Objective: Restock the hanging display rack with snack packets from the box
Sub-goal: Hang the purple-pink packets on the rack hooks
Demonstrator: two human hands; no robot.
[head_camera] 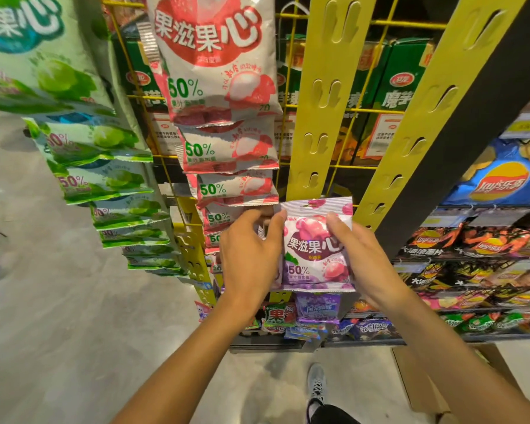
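Both hands hold one snack packet [317, 246] up against the foot of a yellow hanging strip [320, 96] on the display rack [361, 111]. The packet is white and purple with pink fruit printed on it and a striped top seal (the hang hole sits near the top edge, just below the strip's lowest slots). The right hand [366, 258] has its grip clamped on the packet's right edge, thumb across the front near the top and fingers behind. The left hand [251, 255] grips the left edge, its fingertips curled over the upper corner.

Just left of the packet, a column of white and red packets [227, 142] hangs down its own strip, each overlapping the next. Farther left runs a column of green packets [104, 175]. A second yellow strip [426, 117] slants up on the right, bare of packets, with green cartons [401, 84] behind the yellow wire grid.

To the right, shelves [471, 261] carry bags of crisps. Below the held packet, small purple and green sweets packets [317, 307] crowd a low shelf. On the grey floor [74, 301] a cardboard box [423, 381] lies near the lower right, beside the person's shoe [316, 384].
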